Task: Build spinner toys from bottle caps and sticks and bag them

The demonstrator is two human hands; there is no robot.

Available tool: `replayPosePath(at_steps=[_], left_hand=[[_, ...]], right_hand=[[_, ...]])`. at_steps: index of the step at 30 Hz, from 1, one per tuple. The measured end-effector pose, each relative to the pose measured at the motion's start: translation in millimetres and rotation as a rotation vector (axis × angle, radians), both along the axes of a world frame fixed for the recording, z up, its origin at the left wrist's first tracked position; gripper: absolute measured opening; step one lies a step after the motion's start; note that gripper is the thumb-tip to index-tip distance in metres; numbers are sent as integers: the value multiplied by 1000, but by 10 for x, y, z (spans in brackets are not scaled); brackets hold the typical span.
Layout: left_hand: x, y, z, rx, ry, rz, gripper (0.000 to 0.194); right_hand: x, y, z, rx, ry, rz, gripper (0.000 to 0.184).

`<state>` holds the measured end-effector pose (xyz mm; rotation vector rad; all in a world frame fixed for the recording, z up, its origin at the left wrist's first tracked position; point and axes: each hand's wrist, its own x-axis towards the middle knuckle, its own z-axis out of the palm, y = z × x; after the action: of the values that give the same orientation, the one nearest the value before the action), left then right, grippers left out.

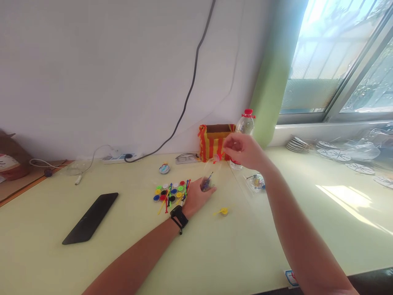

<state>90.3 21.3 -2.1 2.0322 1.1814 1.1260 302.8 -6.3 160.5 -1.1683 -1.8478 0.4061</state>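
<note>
My left hand (198, 196) rests on the pale green table (123, 254) with a black watch on the wrist. Its fingers are closed round a small dark piece with a thin stick (207, 183). Just left of it lies a pile of coloured buttons and sticks (172, 193). My right hand (242, 150) is raised above the table, fingers pinched on a small red and pink piece (216, 157). A yellow button on a stick (223, 211) lies on the table between my arms.
A black phone (91, 218) lies at the left. A striped red and orange box (213, 141), a water bottle (245, 127), glasses (186, 157) and a power strip (121, 157) stand along the wall. A small clear bag (256, 181) lies near my right forearm. Discs line the window sill (307, 144).
</note>
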Motion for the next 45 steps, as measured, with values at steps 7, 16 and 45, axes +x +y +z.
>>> replayPosePath(at_steps=[7,16,45], left_hand=[[-3,-23,2,23,19,-24,19],[-8,54,-68,-55,-65,-46,25],[6,55,-39,-43,-126,9,19]], right_hand=[[-187,126,-219,-36,-257,-63,5],[-119,44,-148,-132,-402,-52,21],[-114,181,-182,-94,262,27,27]])
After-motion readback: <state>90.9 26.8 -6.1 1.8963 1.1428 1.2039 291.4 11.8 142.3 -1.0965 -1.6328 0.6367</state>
